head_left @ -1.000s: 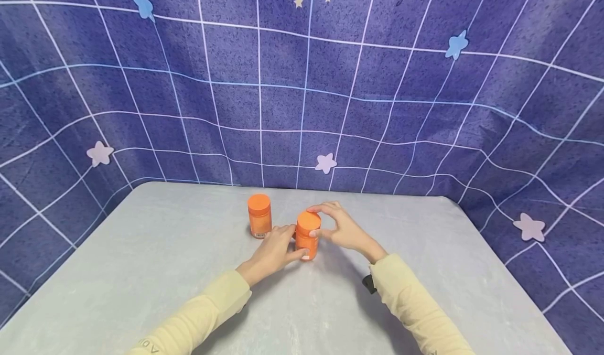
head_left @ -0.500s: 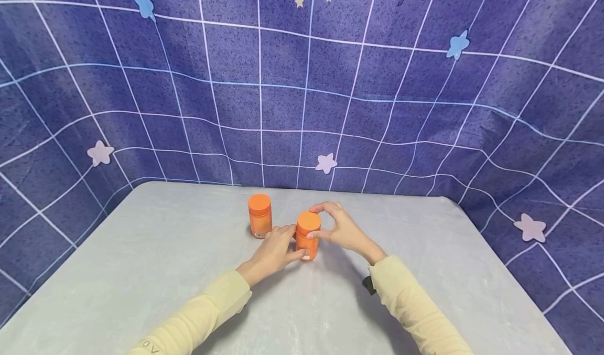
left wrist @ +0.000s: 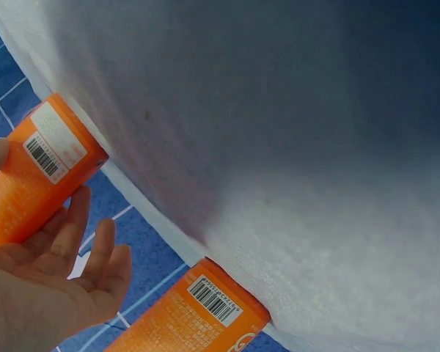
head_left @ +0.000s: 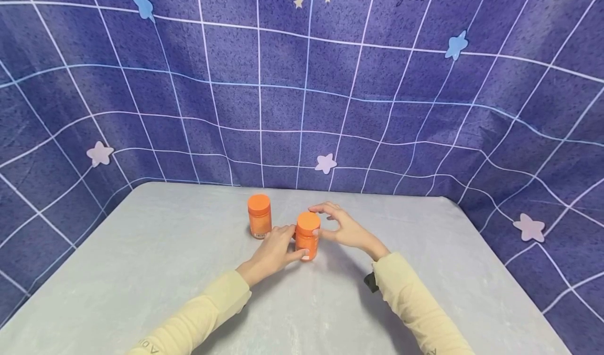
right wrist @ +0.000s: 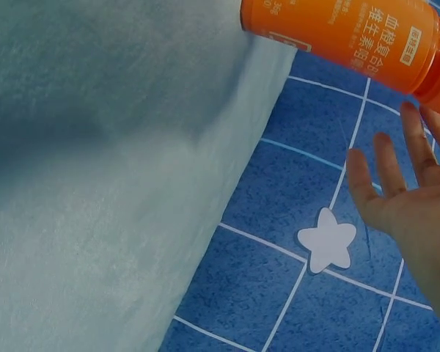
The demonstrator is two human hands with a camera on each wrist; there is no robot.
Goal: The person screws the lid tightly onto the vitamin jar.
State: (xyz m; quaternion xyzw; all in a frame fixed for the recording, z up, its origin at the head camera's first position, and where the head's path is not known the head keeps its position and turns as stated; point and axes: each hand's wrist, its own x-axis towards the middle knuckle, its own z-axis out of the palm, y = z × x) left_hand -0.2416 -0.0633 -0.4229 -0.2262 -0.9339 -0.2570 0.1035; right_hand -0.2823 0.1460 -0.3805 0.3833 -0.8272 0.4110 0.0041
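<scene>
An orange vitamin bottle (head_left: 306,246) with a ribbed orange lid (head_left: 308,224) stands upright near the middle of the table. My left hand (head_left: 273,250) grips its lower body, thumb in front and fingers behind; the left wrist view shows a barcode label on this bottle (left wrist: 40,169). My right hand (head_left: 344,229) holds the lid from the right, its thumb on the near side and its index finger at the far side. In the right wrist view the other fingers (right wrist: 385,165) are spread away from the bottle. A second, similar bottle (head_left: 260,218) stands upright just left of my left hand, lid on.
The grey-white table (head_left: 141,260) has its far edge just behind the bottles. A blue-purple curtain (head_left: 236,108) with grid lines and stars hangs behind and around it. A small black thing (head_left: 371,282) shows beneath my right sleeve.
My right thumb and fingers have shifted slightly around the lid, and the right wrist has moved a little to the right. The left hand and both bottles stay in place.
</scene>
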